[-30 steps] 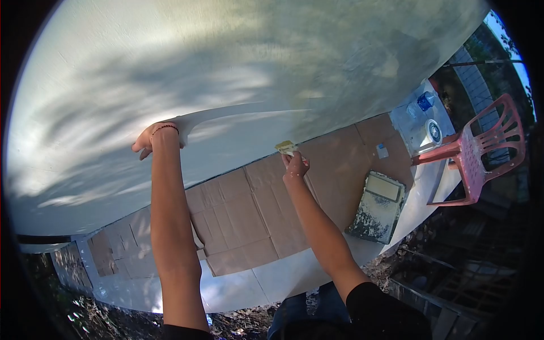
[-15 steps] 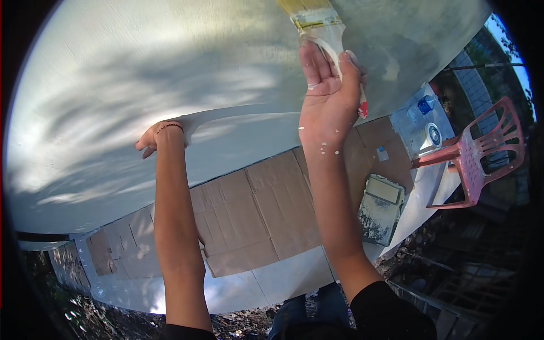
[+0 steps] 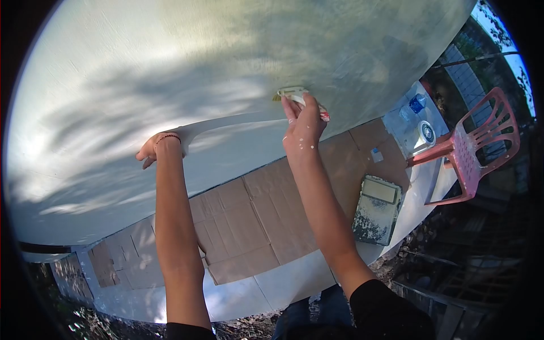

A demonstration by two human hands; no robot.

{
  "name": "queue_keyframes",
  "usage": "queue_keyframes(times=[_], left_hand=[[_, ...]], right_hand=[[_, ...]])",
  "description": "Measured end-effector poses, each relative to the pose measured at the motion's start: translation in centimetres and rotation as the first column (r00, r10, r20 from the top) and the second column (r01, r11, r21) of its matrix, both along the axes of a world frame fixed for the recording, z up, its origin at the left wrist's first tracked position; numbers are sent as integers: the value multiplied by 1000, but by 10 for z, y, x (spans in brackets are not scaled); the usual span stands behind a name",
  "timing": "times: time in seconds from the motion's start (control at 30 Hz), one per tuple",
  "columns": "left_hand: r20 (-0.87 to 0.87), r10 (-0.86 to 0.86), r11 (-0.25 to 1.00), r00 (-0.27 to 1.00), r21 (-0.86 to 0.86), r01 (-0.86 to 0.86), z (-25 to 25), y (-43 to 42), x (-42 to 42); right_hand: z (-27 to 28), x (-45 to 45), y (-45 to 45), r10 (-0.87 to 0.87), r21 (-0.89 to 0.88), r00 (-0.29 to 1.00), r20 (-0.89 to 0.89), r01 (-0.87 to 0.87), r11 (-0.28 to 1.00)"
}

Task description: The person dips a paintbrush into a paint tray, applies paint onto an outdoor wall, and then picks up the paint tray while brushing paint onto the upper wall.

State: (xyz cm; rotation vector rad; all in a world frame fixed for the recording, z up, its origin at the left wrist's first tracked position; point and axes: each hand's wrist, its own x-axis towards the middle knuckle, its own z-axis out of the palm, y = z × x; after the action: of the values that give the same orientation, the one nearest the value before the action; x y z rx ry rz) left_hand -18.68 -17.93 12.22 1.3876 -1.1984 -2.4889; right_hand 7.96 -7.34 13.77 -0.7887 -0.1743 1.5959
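Observation:
A pale wall (image 3: 226, 56), dappled with light and shadow, fills the upper view. My left hand (image 3: 152, 149) rests against it with fingers apart, a beaded bracelet (image 3: 168, 136) around the wrist. A grey band, like a shadow, runs from that wrist toward the right. In my right hand (image 3: 304, 120), a paintbrush (image 3: 293, 91) with a pale handle and a red end is pinched between thumb and fingers. Its yellowish bristles point left and appear to meet the wall. Paint specks dot my right hand and wrist.
Flattened cardboard (image 3: 260, 209) covers the floor along the wall. A paint-smeared tray (image 3: 377, 209) lies at the right. Beyond it are a white tub (image 3: 425, 135), a blue-capped plastic bottle (image 3: 417, 103) and a pink plastic chair (image 3: 476, 147). Leaf litter borders the floor.
My right hand has come down and slightly left with the paintbrush. The brush has turned from bristles up to bristles left. My left hand stays in nearly the same place.

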Motion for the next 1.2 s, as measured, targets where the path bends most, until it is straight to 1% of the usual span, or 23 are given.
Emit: queue_keyframes(times=[0.03,0.1,0.13,0.17,0.2,0.23,0.3,0.4,0.43,0.47,0.5,0.53,0.57,0.67,0.7,0.8,0.87,0.93,1.0,1.03,1.1,1.17,1.2], left_hand=[[3,-2,1000,1000,-7,2,1,1,0],[-13,34,999,999,7,-34,-10,2,-13],[-29,73,997,997,17,-73,-23,2,-27],[-52,158,987,986,32,-156,-73,2,-75],[-60,167,986,984,34,-165,-76,2,-77],[-67,175,984,982,37,-173,-71,2,-73],[-71,145,989,987,37,-143,-62,4,-64],[-69,106,994,992,37,-103,-43,2,-45],[-74,93,995,993,37,-90,-40,2,-42],[-77,82,996,994,27,-80,-37,1,-39],[-82,66,998,994,21,-64,-36,2,-36],[-86,50,999,995,15,-49,-33,4,-34],[-93,42,999,995,20,-40,-31,5,-33],[-120,36,999,992,26,-34,-31,2,-36],[-128,26,1000,991,18,-24,-34,2,-40],[-129,7,1000,992,18,-4,-36,1,-42],[-128,-16,999,992,27,19,-36,0,-42],[-125,-25,998,992,54,32,-34,-3,-38],[-136,-36,997,990,62,44,-32,-4,-37],[-144,-43,997,989,65,53,-33,-2,-36],[-161,-70,995,984,64,81,-30,3,-35],[-182,-93,991,979,77,109,-28,5,-35],[-194,-106,989,975,83,124,-25,4,-34]], right_hand=[[37,8,-5,-36,136,995,-89,48,990],[86,35,-10,101,525,978,-181,9,851],[96,41,-9,97,591,976,-195,38,806],[103,46,-7,92,651,973,-210,69,756],[105,47,-7,86,706,971,-223,100,701],[91,43,-5,63,672,982,-180,76,736],[26,27,4,22,602,996,-88,36,798],[-125,7,-4,-51,396,997,65,21,918],[-168,9,-13,-61,273,993,97,32,961],[-223,13,-14,-20,43,992,125,15,999],[-277,24,-18,25,-197,989,145,5,980],[-322,36,-23,8,-342,974,227,72,937],[-346,43,-20,9,-466,953,302,139,874],[-320,44,8,24,-371,984,177,44,928],[-275,35,20,-13,-276,990,140,52,960],[-90,25,31,-53,-54,997,60,56,997],[-38,46,19,3,175,997,-79,11,985],[0,74,9,49,374,985,-166,17,927],[8,89,5,82,523,973,-214,43,851],[-4,85,9,76,529,981,-179,31,848],[-58,59,24,53,538,992,-111,15,843],[-142,40,31,175,445,975,-134,-98,890],[-170,48,28,194,329,977,-88,-155,931]])
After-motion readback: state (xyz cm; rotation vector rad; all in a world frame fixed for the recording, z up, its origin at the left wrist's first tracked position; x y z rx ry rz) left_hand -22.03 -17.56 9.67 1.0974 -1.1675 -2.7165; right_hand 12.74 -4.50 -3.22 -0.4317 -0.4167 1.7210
